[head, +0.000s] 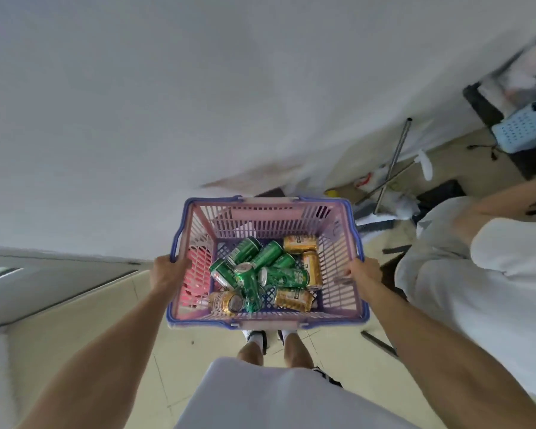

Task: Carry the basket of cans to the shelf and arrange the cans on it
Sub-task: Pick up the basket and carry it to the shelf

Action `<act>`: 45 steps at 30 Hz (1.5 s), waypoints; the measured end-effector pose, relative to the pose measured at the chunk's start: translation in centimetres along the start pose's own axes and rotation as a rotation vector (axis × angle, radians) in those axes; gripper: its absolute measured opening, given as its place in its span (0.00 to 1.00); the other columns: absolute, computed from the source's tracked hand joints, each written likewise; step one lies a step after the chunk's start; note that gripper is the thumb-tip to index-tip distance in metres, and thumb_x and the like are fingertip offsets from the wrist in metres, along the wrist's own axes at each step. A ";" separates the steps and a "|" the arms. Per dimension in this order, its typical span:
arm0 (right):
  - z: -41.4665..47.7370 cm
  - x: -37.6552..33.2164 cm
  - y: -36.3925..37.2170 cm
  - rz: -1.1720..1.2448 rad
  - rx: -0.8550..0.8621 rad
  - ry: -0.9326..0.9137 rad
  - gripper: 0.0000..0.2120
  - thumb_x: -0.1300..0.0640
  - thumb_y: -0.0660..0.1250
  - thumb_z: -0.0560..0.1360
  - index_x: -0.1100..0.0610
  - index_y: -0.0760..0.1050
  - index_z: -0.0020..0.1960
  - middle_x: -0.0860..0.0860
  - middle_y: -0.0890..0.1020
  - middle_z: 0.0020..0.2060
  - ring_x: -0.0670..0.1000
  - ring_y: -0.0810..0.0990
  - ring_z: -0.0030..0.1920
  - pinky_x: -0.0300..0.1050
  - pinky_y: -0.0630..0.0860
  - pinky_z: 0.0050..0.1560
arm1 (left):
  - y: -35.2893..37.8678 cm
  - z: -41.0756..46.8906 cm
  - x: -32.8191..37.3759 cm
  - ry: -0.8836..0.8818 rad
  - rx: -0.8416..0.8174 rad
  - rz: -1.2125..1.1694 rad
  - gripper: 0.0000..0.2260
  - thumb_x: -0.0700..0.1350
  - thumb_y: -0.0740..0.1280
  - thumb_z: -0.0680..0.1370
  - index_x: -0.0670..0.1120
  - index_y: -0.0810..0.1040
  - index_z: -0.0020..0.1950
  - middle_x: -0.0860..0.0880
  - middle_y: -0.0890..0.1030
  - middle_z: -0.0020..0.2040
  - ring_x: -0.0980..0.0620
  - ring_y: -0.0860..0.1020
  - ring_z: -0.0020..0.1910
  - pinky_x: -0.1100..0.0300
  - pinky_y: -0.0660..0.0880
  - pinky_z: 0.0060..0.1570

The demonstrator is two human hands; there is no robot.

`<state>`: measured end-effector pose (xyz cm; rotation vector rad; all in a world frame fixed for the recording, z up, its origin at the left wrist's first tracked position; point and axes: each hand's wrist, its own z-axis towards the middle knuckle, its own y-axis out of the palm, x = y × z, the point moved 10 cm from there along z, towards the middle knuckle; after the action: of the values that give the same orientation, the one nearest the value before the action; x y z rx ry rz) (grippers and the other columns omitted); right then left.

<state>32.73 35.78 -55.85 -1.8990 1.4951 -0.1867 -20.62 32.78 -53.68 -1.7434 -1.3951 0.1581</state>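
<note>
A person is holding the pink-and-purple basket [268, 202] out in front of the waist, above the tiled floor [90, 320]. The left grip [171, 270] is clasping the basket's left rim, and the right grip [364, 270] is clasping the right rim, with fingers curling over the edge. Inside, green cans [268, 253] are lying jumbled in the middle, and gold cans [300, 243] are lying round them at the far right and near side (all tipped over or tilted). A second person [477, 274] in white is standing just right of the basket, and a pale blue crate [522, 130] is sitting farther off.
</note>
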 end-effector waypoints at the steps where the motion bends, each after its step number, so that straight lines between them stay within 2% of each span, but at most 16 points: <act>1: -0.6 2.0 -0.7 0.038 0.016 0.031 0.09 0.65 0.71 0.73 0.63 0.80 0.53 0.56 0.81 0.40 0.53 0.77 0.36 0.41 0.69 0.32 | 0.5 -0.1 1.1 0.027 -0.016 0.034 0.07 0.47 0.72 0.72 0.43 0.83 0.42 0.43 0.82 0.32 0.45 0.80 0.31 0.58 0.75 0.30; 3: -2.1 5.9 -2.0 0.136 0.065 0.085 0.07 0.64 0.72 0.71 0.63 0.78 0.48 0.57 0.79 0.37 0.55 0.76 0.34 0.45 0.70 0.33 | 1.8 -0.2 3.2 0.091 -0.039 0.123 0.08 0.48 0.72 0.72 0.43 0.82 0.41 0.42 0.83 0.34 0.42 0.82 0.34 0.54 0.76 0.34; 5: -3.6 9.5 -2.6 0.237 0.115 0.141 0.06 0.65 0.71 0.71 0.62 0.77 0.46 0.57 0.79 0.36 0.55 0.75 0.33 0.47 0.72 0.36 | 3.2 -0.4 5.5 0.167 -0.057 0.201 0.09 0.48 0.72 0.72 0.42 0.83 0.42 0.44 0.80 0.31 0.45 0.79 0.31 0.58 0.72 0.31; 8: -6.0 14.7 -3.1 0.347 0.178 0.245 0.07 0.64 0.70 0.71 0.65 0.81 0.48 0.58 0.81 0.38 0.57 0.77 0.36 0.43 0.71 0.34 | 5.5 -0.6 8.2 0.260 -0.105 0.289 0.12 0.50 0.71 0.71 0.41 0.83 0.42 0.44 0.78 0.30 0.43 0.77 0.32 0.56 0.71 0.35; 11: -8.8 18.6 -3.5 0.423 0.245 0.303 0.05 0.64 0.69 0.71 0.63 0.81 0.46 0.59 0.82 0.40 0.57 0.78 0.37 0.40 0.71 0.33 | 7.5 -1.9 10.7 0.375 -0.172 0.346 0.18 0.56 0.65 0.66 0.41 0.80 0.40 0.41 0.80 0.33 0.39 0.78 0.37 0.53 0.73 0.38; 14: -11.8 22.7 -3.3 0.515 0.325 0.363 0.07 0.64 0.69 0.72 0.63 0.83 0.49 0.61 0.84 0.43 0.60 0.82 0.42 0.45 0.74 0.39 | 9.8 -3.8 13.6 0.508 -0.233 0.388 0.17 0.54 0.70 0.72 0.39 0.80 0.45 0.41 0.78 0.35 0.40 0.76 0.38 0.52 0.72 0.40; 16: -14.1 25.5 -2.9 0.591 0.376 0.413 0.10 0.64 0.68 0.72 0.63 0.84 0.51 0.59 0.84 0.40 0.58 0.81 0.38 0.43 0.73 0.36 | 11.6 -5.2 15.1 0.578 -0.267 0.417 0.13 0.48 0.73 0.74 0.39 0.78 0.39 0.43 0.76 0.32 0.44 0.74 0.33 0.54 0.70 0.35; 18: -16.6 28.5 -2.2 0.689 0.437 0.463 0.09 0.64 0.68 0.71 0.63 0.84 0.49 0.58 0.83 0.38 0.55 0.78 0.33 0.42 0.71 0.33 | 13.5 -7.1 16.3 0.660 -0.327 0.440 0.14 0.49 0.72 0.75 0.41 0.77 0.34 0.45 0.75 0.28 0.46 0.73 0.29 0.57 0.67 0.30; 23: -24.0 36.3 0.0 0.865 0.574 0.590 0.09 0.65 0.68 0.70 0.65 0.84 0.47 0.56 0.79 0.32 0.54 0.76 0.31 0.39 0.68 0.29 | 18.7 -14.0 17.4 0.811 -0.477 0.554 0.11 0.48 0.71 0.74 0.39 0.81 0.43 0.44 0.79 0.31 0.46 0.77 0.31 0.57 0.69 0.30; 25: -27.0 39.7 1.4 0.932 0.619 0.662 0.08 0.65 0.67 0.70 0.66 0.84 0.46 0.55 0.78 0.30 0.54 0.75 0.31 0.40 0.66 0.28 | 21.1 -17.2 16.9 0.862 -0.536 0.619 0.12 0.49 0.71 0.73 0.39 0.81 0.44 0.43 0.79 0.32 0.44 0.77 0.32 0.56 0.71 0.30; 28: -31.8 44.6 4.1 1.030 0.660 0.795 0.08 0.66 0.68 0.67 0.66 0.83 0.44 0.60 0.79 0.34 0.60 0.77 0.37 0.43 0.68 0.31 | 24.8 -21.9 14.9 0.926 -0.618 0.743 0.15 0.49 0.72 0.70 0.37 0.82 0.45 0.38 0.82 0.40 0.39 0.81 0.40 0.51 0.75 0.39; 32: -38.2 50.7 8.2 1.145 0.730 0.956 0.08 0.66 0.67 0.67 0.65 0.83 0.44 0.64 0.84 0.39 0.62 0.79 0.40 0.46 0.72 0.35 | 29.8 -29.5 10.8 1.007 -0.730 0.915 0.14 0.47 0.73 0.70 0.36 0.81 0.45 0.35 0.83 0.44 0.37 0.82 0.43 0.50 0.75 0.38; 36: -43.9 56.5 12.4 1.270 0.797 1.093 0.08 0.66 0.67 0.67 0.67 0.83 0.43 0.64 0.82 0.37 0.63 0.80 0.40 0.49 0.73 0.37 | 34.0 -37.7 5.4 1.098 -0.837 1.008 0.11 0.45 0.73 0.72 0.38 0.81 0.45 0.41 0.84 0.40 0.43 0.82 0.36 0.56 0.74 0.31; 38: -46.4 59.3 14.2 1.328 0.829 1.169 0.08 0.67 0.68 0.66 0.67 0.83 0.42 0.64 0.83 0.36 0.64 0.81 0.40 0.50 0.74 0.37 | 35.9 -42.3 2.6 1.201 -0.854 1.053 0.08 0.45 0.72 0.73 0.41 0.80 0.38 0.46 0.80 0.32 0.49 0.78 0.30 0.61 0.68 0.26; 40: -48.2 62.2 15.4 1.383 0.843 1.228 0.08 0.68 0.68 0.65 0.68 0.83 0.42 0.62 0.80 0.32 0.62 0.79 0.37 0.50 0.73 0.36 | 37.8 -46.9 -0.2 1.272 -0.882 1.067 0.10 0.44 0.72 0.73 0.44 0.78 0.33 0.50 0.77 0.27 0.55 0.75 0.25 0.64 0.64 0.23; 45: -50.7 70.4 15.1 1.470 0.827 1.302 0.11 0.68 0.69 0.64 0.68 0.83 0.46 0.64 0.83 0.39 0.65 0.83 0.46 0.49 0.75 0.39 | 42.6 -57.1 -6.5 1.370 -0.950 1.118 0.09 0.44 0.72 0.75 0.42 0.81 0.37 0.50 0.79 0.27 0.58 0.77 0.23 0.68 0.65 0.14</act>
<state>17.57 -50.64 -48.33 0.4339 2.5389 -1.1793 41.13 -3.13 -50.49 -2.3187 0.6920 -1.0587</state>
